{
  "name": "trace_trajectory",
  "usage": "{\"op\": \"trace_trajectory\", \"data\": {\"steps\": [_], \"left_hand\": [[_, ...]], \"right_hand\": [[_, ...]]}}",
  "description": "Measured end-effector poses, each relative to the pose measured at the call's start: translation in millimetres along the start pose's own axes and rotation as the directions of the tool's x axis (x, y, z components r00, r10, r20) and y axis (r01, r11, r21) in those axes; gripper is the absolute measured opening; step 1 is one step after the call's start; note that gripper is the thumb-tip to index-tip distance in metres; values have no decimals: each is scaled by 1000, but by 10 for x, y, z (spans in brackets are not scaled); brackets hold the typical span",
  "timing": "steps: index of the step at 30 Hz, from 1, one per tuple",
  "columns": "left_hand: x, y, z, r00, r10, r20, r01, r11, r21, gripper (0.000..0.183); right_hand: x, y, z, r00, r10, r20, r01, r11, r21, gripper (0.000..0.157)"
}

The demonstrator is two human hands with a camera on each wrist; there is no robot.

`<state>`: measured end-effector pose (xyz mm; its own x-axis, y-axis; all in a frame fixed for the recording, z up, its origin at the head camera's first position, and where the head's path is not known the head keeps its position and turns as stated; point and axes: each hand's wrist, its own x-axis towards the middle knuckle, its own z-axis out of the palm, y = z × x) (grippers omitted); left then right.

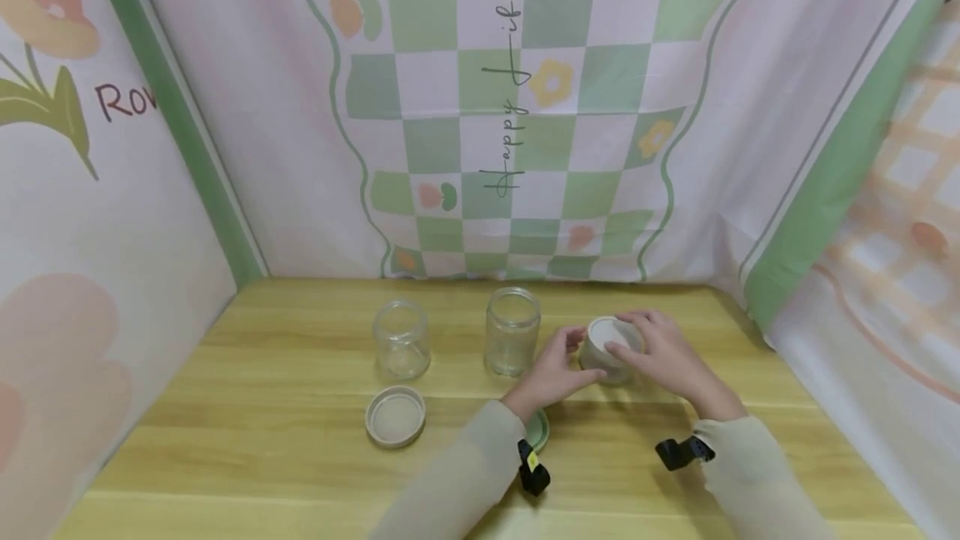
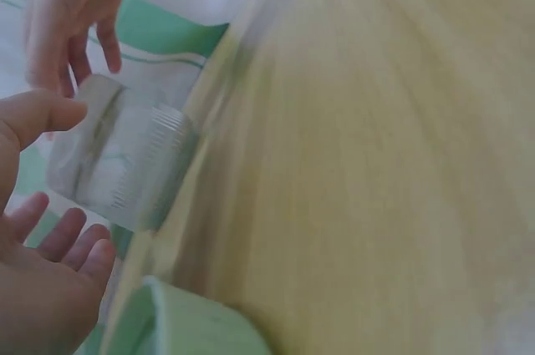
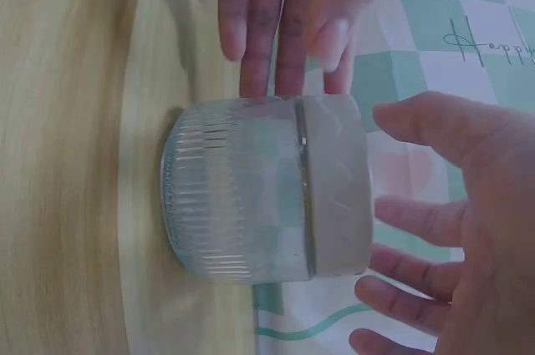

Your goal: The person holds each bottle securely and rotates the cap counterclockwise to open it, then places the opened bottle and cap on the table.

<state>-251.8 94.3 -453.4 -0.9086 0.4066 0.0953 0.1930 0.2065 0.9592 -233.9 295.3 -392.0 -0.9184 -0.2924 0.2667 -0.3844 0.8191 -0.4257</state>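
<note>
A ribbed glass jar (image 3: 234, 196) stands upright at the right of the table, with a pale beige lid (image 3: 338, 188) on its mouth. My right hand (image 1: 671, 361) hovers around the lid with thumb and fingers spread at its rim; in the right wrist view they look loose rather than clamped. On the jar's left side is my left hand (image 1: 553, 373), its thumb and fingers extended and apart. In the left wrist view a gap shows between the left fingers (image 2: 75, 242) and the glass. Light contact of either hand with the jar is hard to tell.
Two lidless glass jars, one short (image 1: 402, 344) and one taller (image 1: 512, 340), stand left of the hands. A beige lid (image 1: 395, 417) lies inside up in front of the short jar. Partly under the left forearm is a green lid (image 1: 537, 430). Printed curtains (image 1: 525, 132) surround the wooden table (image 1: 262, 407).
</note>
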Motion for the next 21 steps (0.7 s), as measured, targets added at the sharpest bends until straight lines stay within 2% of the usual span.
{"op": "trace_trajectory", "data": {"steps": [8,19,21], "left_hand": [[145,-127,103,995,-82,-57,83,997,3,74],[249,-163,190,993,-96,-68,92,994,-52,71],[253,-150,198,991,-114,-69,110,992,-64,71]], "right_hand": [[39,-17,44,998,69,-4,-69,997,-33,69],[73,-7,90,992,124,-1,-124,992,-38,80],[78,-3,92,992,126,2,-125,991,-47,83]]}}
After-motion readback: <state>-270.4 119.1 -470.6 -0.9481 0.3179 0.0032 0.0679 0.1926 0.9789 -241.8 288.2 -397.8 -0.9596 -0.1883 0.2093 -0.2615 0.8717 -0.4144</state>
